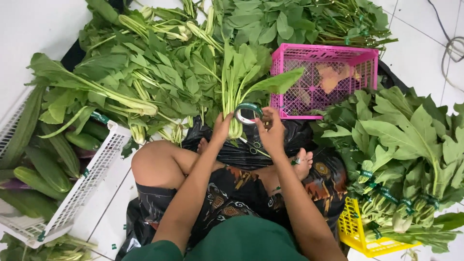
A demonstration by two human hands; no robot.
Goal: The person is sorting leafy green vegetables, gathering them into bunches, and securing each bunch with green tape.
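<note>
Hands meet at the centre of the view, above the person's crossed legs. The left hand [221, 128] pinches the pale stalks of a small bunch of long-stemmed leafy greens [241, 77], which stands upright with its leaves fanning toward twelve o'clock. The right hand [271, 133] grips a roll of green adhesive tape with a white core [247, 114], pressed against the same stalks just above the fingers, so both hands are closed on what they hold.

A crumpled black plastic sheet [241, 150] lies under the bunch, near the person's bare foot [302, 162]. At one o'clock sits a pink plastic lattice basket [333, 79] with brownish scraps inside. A loose heap of green leafy stalks [145, 72] spreads from ten to twelve o'clock. At eight o'clock a white plastic lattice crate [82, 188] holds long green ridged gourds [43, 169]. At four o'clock a yellow plastic crate [353, 232] carries tied bundles of broad-leaved greens [411, 145], each banded with green tape. White floor tiles [420, 34] show at two o'clock, with a grey cable [452, 50] beside them.
</note>
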